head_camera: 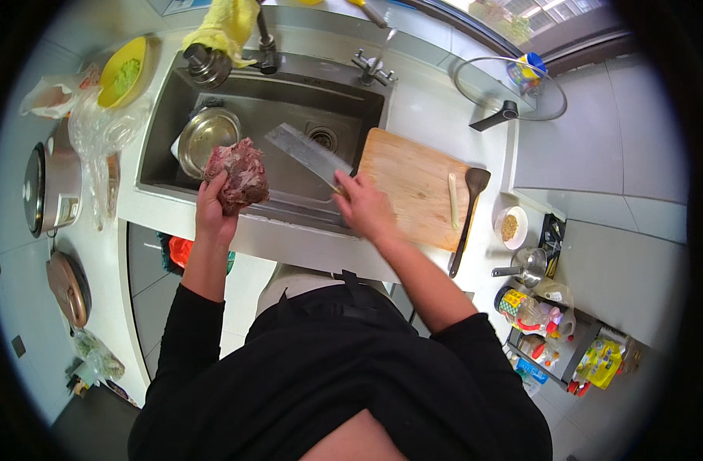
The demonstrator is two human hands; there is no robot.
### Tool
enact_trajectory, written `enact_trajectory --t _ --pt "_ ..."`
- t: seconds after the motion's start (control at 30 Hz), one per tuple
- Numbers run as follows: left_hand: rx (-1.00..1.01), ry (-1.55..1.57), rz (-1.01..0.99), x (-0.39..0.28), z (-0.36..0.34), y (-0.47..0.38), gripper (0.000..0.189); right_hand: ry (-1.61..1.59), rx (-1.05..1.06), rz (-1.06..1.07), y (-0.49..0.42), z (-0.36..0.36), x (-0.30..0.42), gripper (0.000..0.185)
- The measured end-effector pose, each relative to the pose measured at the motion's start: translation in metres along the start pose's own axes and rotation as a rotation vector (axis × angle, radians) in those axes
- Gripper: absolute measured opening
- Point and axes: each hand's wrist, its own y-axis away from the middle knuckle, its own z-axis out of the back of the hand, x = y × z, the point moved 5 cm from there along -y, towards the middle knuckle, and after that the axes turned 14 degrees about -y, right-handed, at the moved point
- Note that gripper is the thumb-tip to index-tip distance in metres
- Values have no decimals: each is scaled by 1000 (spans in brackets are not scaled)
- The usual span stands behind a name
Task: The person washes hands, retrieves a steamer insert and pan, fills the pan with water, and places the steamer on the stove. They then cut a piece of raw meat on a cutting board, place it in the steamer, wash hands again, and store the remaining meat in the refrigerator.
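Observation:
A chunk of raw red meat (242, 176) is gripped in my left hand (214, 201), held above the front left of the steel sink (282, 106). My right hand (363, 201) grasps a broad-bladed cleaver (308, 152) by its handle, mostly hidden under my fingers. The blade points to the upper left over the sink, apart from the meat. Behind the meat, a round metal bowl (208, 135) sits in the sink. To the right of my right hand is a wooden cutting board (412, 178), overlapping the sink's right rim.
On the board lie a pale stalk (454, 201) and a dark spatula (472, 199). A yellow bowl (112, 92) with green vegetable and a rice cooker (60, 187) stand left. At right are a glass lid (478, 80), a white bowl (518, 236), a small saucepan (530, 268) and bottles.

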Motion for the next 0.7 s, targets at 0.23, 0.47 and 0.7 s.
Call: enact_trajectory --t 0.23,0.47,0.7 --pt "-21 68 -3 -3 8 6 44 577 311 85 -21 55 -32 36" --pt "-54 88 -29 0 20 12 46 497 454 -79 54 154 -12 31" --pt "-52 120 2 10 19 11 43 -629 236 -651 11 63 -68 27"
